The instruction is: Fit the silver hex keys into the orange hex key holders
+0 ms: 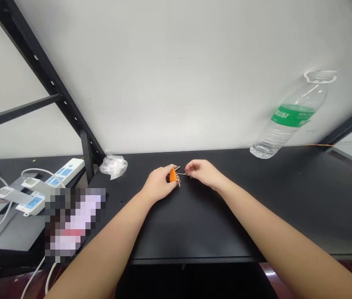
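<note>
My left hand (157, 182) is closed around a small orange holder (172, 175) with several thin metal rods sticking out of it, likely a hex key set. My right hand (201, 172) pinches one thin metal rod (182, 174) that points out of the holder toward it. Both hands rest on or just above the black table (257, 207), near its middle and close to the white wall. The tips of the fingers hide most of the holder.
A clear water bottle with a green label (289, 116) stands at the back right. A crumpled clear plastic bag (113, 165) lies left of my hands. White power strips (54, 178) and cables lie on the neighbouring table at left, behind a black shelf frame (54, 87).
</note>
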The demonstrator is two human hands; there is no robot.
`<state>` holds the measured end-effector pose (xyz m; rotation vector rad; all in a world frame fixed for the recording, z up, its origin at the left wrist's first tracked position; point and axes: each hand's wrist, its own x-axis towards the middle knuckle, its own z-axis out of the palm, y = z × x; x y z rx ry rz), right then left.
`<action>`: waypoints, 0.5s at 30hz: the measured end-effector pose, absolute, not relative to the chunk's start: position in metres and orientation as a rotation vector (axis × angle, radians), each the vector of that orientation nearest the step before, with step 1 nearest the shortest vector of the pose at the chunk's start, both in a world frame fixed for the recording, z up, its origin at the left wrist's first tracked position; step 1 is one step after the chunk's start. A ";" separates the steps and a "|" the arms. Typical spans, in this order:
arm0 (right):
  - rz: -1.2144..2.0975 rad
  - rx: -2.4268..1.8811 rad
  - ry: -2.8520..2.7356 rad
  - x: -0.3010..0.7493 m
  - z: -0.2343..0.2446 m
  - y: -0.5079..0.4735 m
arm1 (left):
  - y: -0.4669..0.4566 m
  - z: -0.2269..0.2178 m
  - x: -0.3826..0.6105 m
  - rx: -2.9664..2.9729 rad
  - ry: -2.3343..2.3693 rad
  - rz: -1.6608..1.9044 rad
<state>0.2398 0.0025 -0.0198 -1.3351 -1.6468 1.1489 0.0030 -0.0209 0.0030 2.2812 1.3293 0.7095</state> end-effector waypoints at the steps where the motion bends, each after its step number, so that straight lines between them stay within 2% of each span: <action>1: 1.121 -1.340 -1.682 0.240 -0.019 0.002 | -0.021 0.003 0.003 2.285 1.333 0.711; 5: 1.025 -1.343 -1.771 0.239 -0.015 -0.002 | -0.021 0.002 0.003 2.304 1.354 0.722; 15: 1.034 -1.384 -1.634 0.239 -0.013 -0.004 | -0.021 0.002 0.003 2.276 1.289 0.747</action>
